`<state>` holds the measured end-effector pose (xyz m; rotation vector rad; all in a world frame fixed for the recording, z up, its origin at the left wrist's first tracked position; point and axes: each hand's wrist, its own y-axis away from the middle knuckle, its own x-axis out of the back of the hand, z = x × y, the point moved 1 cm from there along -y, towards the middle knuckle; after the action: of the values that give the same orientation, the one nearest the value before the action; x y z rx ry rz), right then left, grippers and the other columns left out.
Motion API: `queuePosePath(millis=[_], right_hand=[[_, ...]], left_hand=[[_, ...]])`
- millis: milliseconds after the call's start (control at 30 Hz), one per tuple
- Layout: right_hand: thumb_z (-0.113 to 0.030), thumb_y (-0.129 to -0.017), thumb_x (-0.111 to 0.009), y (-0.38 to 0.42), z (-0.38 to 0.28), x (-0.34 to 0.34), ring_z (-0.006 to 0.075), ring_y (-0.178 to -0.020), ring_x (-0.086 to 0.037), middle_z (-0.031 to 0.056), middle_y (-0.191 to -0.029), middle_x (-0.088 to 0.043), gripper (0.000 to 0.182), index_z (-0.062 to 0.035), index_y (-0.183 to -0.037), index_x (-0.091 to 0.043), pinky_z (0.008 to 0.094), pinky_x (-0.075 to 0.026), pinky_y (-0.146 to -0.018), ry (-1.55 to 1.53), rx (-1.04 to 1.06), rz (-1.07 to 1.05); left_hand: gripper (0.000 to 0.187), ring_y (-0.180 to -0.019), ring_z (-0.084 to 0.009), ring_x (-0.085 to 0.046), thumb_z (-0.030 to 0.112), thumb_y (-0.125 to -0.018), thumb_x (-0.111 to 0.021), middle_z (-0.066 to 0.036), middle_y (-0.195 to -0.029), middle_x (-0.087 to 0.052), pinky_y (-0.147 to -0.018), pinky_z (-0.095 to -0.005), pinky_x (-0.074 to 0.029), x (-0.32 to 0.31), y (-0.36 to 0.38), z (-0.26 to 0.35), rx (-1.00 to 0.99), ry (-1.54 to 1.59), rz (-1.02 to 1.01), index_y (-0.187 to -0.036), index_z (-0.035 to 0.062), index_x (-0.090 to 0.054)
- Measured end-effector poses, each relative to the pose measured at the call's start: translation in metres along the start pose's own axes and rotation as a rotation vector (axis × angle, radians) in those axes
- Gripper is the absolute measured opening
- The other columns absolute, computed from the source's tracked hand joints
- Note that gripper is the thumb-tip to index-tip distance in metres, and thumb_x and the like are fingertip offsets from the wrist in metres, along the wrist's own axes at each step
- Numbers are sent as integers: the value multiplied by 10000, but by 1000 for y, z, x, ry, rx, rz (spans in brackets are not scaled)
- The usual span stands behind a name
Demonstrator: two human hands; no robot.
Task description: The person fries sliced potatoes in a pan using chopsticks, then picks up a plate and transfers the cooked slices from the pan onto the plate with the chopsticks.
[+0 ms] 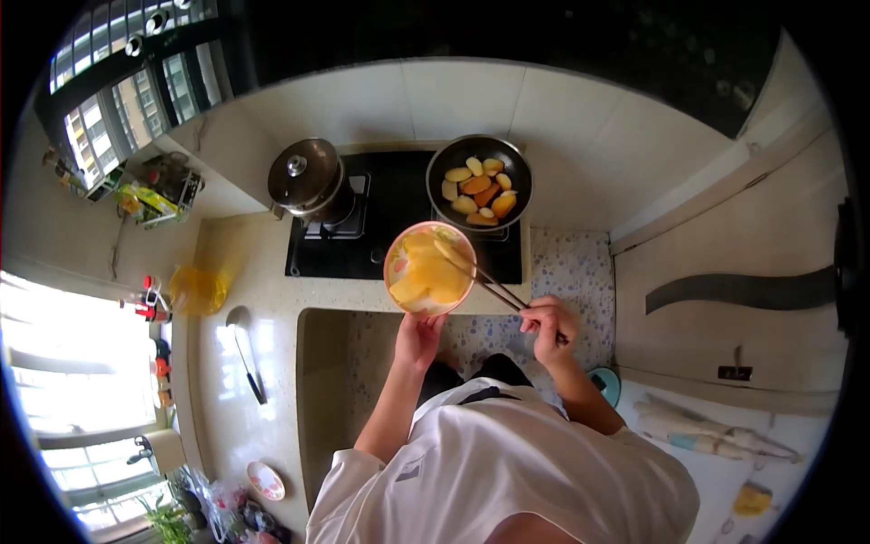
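Observation:
My left hand (420, 337) is closed on the near rim of a pink-edged bowl (389, 274), tilted so that its inside shows. Pale yellow slices (421, 281) lie in the bowl. Wrapped round a pair of chopsticks (500, 292), my right hand (548, 326) sits to the right of the bowl. The chopstick tips reach over the bowl's right side and meet a slice there. Just beyond the bowl, a frying pan (523, 172) on the stove carries several yellow and browned slices (476, 188) spread over its bottom.
A lidded pot (308, 181) stands on the left burner of the black stove (399, 190). On the left counter lie a ladle (245, 358), a small plate (265, 480) and plastic bags (231, 512). An oil jug (199, 290) stands in the corner by the window.

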<state>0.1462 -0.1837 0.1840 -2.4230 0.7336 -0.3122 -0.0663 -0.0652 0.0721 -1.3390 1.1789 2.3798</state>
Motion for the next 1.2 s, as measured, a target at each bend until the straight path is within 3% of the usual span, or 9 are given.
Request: queuePosePath(millis=[33,167,267,367,600,833,933,1000,1200], right_hand=[[-270,-1059,-395,-4,4,1,149,-544,-585,129,-812,-609,435,30,-851,-632,241,-427,-474,2,-27,-43],[-365,-1047,-428,-25,22,-4,185,-511,-574,130,-738,-627,488,28,-866,-653,270,-428,-461,-395,-259,326],[-376,-1047,-427,-45,38,20,206,-533,-601,134,-752,-640,499,33,-866,-649,288,-436,-465,-392,-450,531],[-343,-1051,-431,-61,62,40,199,-579,-637,119,-770,-657,465,25,-869,-649,282,-461,-487,-154,-482,479],[-150,-1014,-519,-106,103,36,158,-733,-711,86,-825,-683,245,28,-927,-662,256,-523,-583,404,-371,-44],[-194,-1011,-551,-161,197,16,160,-736,-706,85,-822,-707,255,29,-985,-670,275,-560,-643,325,-211,-367],[-227,-1011,-554,-174,230,5,174,-748,-707,99,-883,-718,278,23,-1027,-672,293,-570,-659,399,-385,-447],[-272,-1004,-564,-166,291,11,179,-762,-701,98,-930,-728,300,-1,-1065,-677,311,-565,-690,557,-348,-537],[-272,-986,-590,-189,288,2,183,-807,-679,98,-910,-710,280,-18,-1074,-671,330,-545,-706,1051,-81,-705]], left_hand=[[349,-1118,-241,-629,66,-929,-546,-127,-1235,-620,-998,-346,-517,-1,-6,7,5,-3,-4,-1271,-1,-515],[373,-1152,-254,-611,55,-908,-565,-128,-1273,-606,-1036,-380,-488,-7,-24,45,-53,-80,-104,-1276,11,-523],[498,-1235,-252,-544,44,-848,-603,-128,-1328,-565,-1130,-383,-393,-14,-27,75,-94,-123,-137,-1326,-13,-476],[518,-1238,-250,-549,60,-843,-598,-126,-1333,-564,-1114,-388,-412,-18,-26,98,-123,-177,-100,-1339,-11,-465],[523,-1225,-269,-563,104,-873,-617,-128,-1336,-563,-1083,-392,-441,-10,-29,117,-184,-188,-117,-1358,-5,-451],[492,-1212,-274,-569,86,-876,-607,-123,-1318,-574,-1080,-435,-436,-8,-25,110,-249,-155,-119,-1339,-7,-471],[456,-1188,-264,-587,78,-883,-595,-122,-1295,-590,-1069,-434,-448,-4,-23,101,-296,-115,-74,-1316,-14,-488],[437,-1177,-261,-595,75,-887,-588,-121,-1283,-599,-1061,-435,-455,-1,-21,97,-318,-86,-47,-1305,-15,-495],[407,-1153,-260,-610,83,-902,-582,-119,-1264,-612,-1039,-431,-472,-11,-13,87,-373,-82,-16,-1292,-1,-503]])
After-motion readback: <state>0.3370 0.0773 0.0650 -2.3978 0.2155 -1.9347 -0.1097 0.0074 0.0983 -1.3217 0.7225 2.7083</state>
